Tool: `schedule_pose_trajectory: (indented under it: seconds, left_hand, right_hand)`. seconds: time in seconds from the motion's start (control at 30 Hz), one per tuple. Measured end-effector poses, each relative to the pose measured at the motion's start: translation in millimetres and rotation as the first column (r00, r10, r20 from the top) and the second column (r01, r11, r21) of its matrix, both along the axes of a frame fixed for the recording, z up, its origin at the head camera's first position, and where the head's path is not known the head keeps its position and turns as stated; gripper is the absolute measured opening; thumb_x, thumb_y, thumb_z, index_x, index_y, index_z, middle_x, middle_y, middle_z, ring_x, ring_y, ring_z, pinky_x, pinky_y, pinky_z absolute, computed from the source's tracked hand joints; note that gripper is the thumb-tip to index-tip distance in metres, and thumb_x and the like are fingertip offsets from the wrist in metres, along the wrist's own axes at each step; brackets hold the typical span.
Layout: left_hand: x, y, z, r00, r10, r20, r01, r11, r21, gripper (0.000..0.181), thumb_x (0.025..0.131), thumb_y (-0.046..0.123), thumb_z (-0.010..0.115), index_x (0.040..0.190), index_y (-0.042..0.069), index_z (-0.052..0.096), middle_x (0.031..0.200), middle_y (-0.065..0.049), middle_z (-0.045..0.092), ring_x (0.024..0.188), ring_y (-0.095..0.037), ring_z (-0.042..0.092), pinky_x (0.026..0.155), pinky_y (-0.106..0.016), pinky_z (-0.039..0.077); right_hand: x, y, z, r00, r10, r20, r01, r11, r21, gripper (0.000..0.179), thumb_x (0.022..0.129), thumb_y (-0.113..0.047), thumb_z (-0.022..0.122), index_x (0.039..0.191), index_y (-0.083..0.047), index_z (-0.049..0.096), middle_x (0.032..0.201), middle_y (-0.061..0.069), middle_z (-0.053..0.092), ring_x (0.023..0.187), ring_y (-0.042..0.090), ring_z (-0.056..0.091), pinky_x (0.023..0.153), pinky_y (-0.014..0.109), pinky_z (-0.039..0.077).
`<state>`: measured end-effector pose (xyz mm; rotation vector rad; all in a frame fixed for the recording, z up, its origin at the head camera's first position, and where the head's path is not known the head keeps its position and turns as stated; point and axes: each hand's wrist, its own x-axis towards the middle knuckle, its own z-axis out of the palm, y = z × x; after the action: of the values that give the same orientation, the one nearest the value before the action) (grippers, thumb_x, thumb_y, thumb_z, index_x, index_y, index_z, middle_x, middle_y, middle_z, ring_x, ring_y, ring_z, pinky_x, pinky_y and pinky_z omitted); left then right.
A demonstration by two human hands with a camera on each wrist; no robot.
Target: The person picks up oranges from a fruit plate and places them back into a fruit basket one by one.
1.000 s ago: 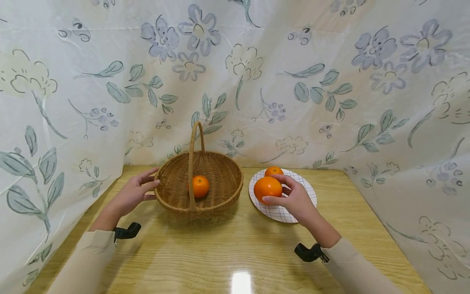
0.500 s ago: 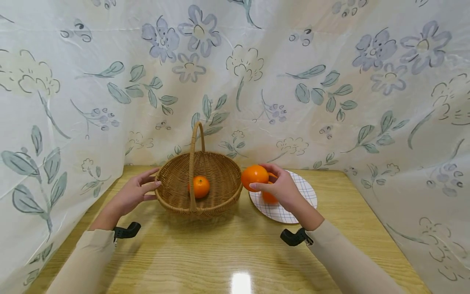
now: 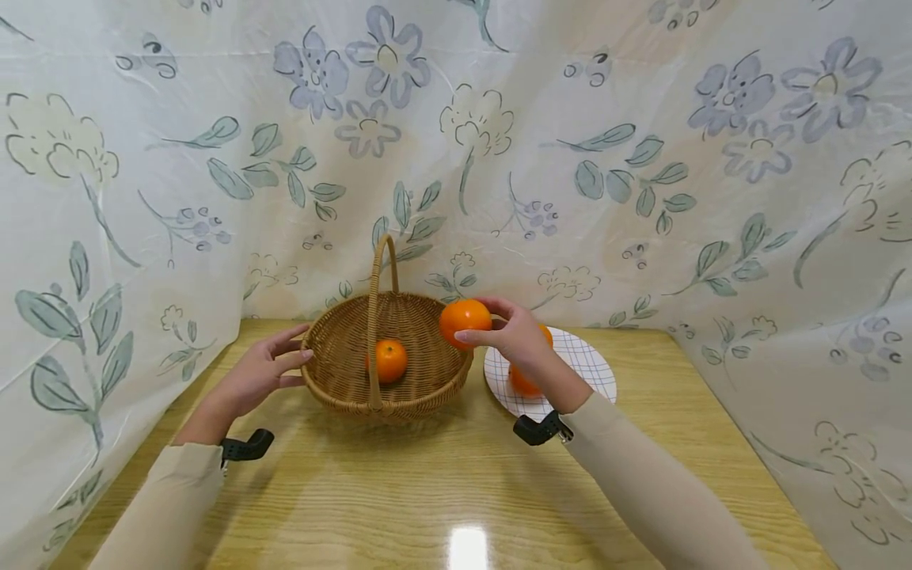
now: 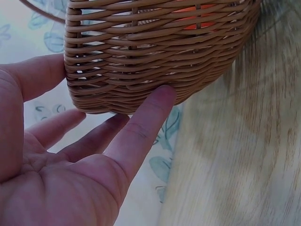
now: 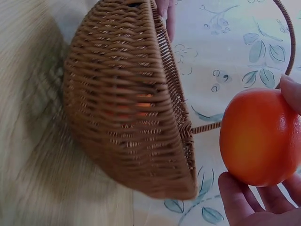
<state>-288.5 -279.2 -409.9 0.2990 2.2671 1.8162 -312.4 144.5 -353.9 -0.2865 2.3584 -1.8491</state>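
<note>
My right hand [image 3: 514, 336] holds a smooth, squat orange fruit [image 3: 465, 323], like a persimmon, between thumb and fingers above the right rim of the wicker basket [image 3: 436, 388]. The right wrist view shows that fruit [image 5: 258, 136] raised beside the basket's rim, its stem side hidden. My left hand [image 3: 258, 372] touches the basket's left side with extended fingers; in the left wrist view, its fingertips [image 4: 162, 96] rest against the weave. Inside the basket lies an orange [image 3: 389, 362], near the upright handle [image 3: 374, 317].
A white checked plate [image 3: 587, 368] stands right of the basket, with two orange fruits on it: a front one [image 3: 523, 384] and one behind, both partly hidden by my right arm. Floral cloth [image 3: 456, 158] hangs behind and beside the wooden table [image 3: 399, 491].
My right hand has carried the fruit leftward and up from over the plate to the basket's right rim. My left hand and the basket have stayed in place.
</note>
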Motion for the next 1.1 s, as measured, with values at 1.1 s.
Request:
schedule_pose_trajectory:
  seconds: [1.1]
  left_hand:
    - [1.0, 0.0, 0.9, 1.000, 0.006, 0.006, -0.006, 1.000, -0.004, 0.077, 0.107, 0.024, 0.058, 0.166, 0.009, 0.012, 0.160, -0.035, 0.025, 0.130, -0.035, 0.055, 0.092, -0.033, 0.061]
  right_hand:
    - [-53.0, -103, 8.9, 0.988, 0.152, -0.024, -0.153, 0.988, -0.031, 0.066, 0.078, -0.023, 0.091, 0.137, -0.013, 0.062, 0.131, 0.007, 0.065, 0.116, 0.025, 0.062, 0.096, 0.037, 0.056]
